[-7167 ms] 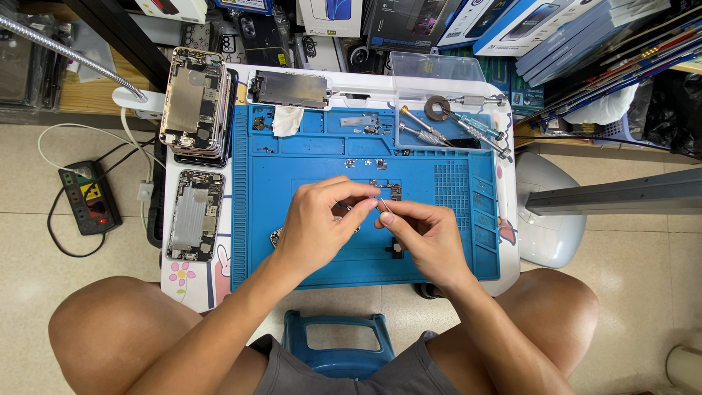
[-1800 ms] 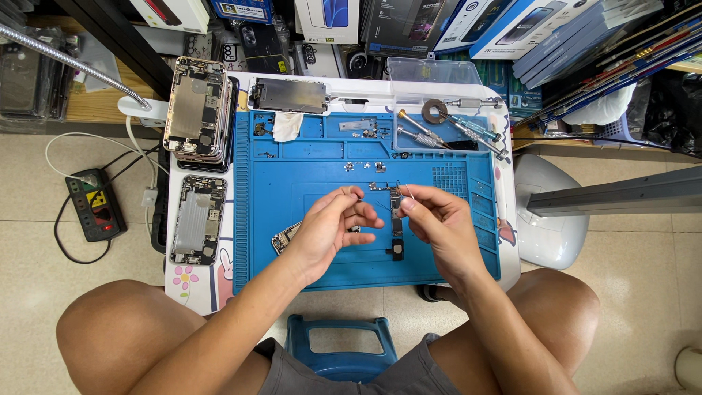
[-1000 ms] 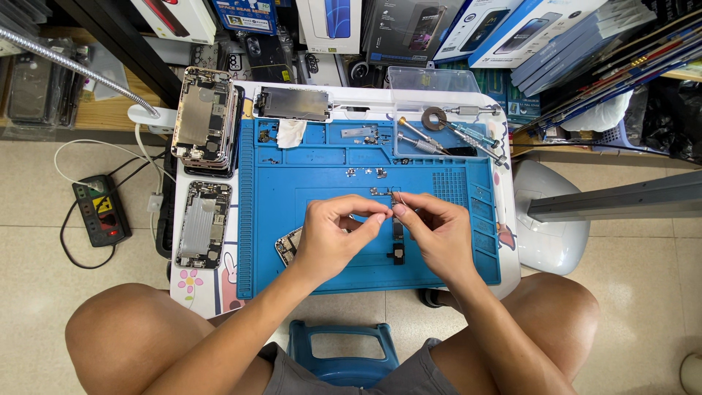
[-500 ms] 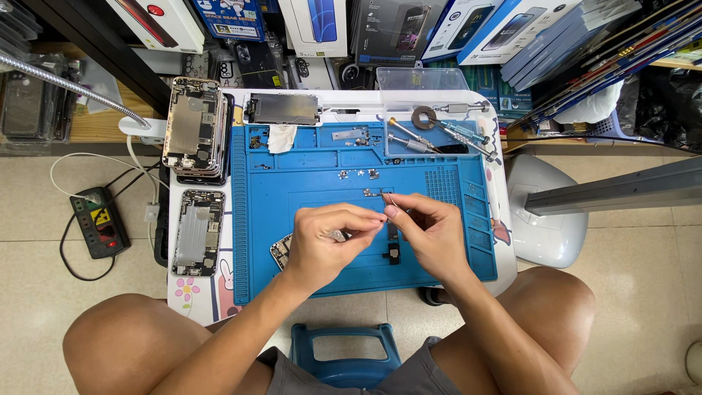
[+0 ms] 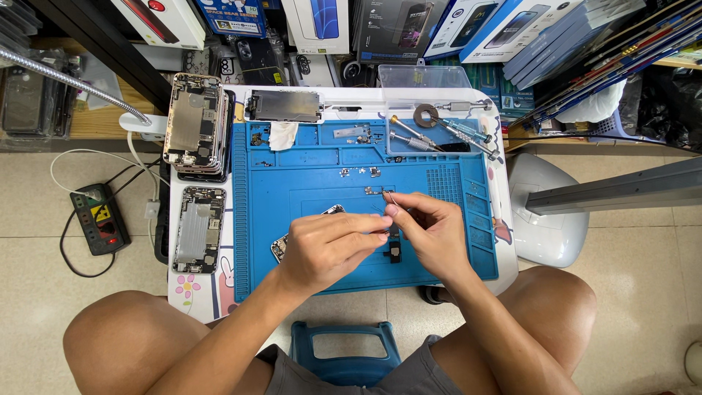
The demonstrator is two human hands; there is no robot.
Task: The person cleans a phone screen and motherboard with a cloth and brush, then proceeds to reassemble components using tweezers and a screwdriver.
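Left hand (image 5: 325, 249) and right hand (image 5: 431, 234) meet over blue mat (image 5: 307, 175), fingertips pinching tiny dark part (image 5: 393, 230); right also grips thin tweezers (image 5: 391, 197), tip toward 12 o'clock; part likely light, stiff, fragile, best held by edges; 2nd dark piece (image 5: 395, 254) lies just below; opened phone (image 5: 281, 245) half hidden under left hand; at 12 o'clock screwdrivers (image 5: 439, 132); beyond, upright rectangular boxes (image 5: 322, 22), white, black, blue.

floor (image 5: 29, 322): beige tiles | small white table (image 5: 504, 271) | shelves (image 5: 110, 117) behind
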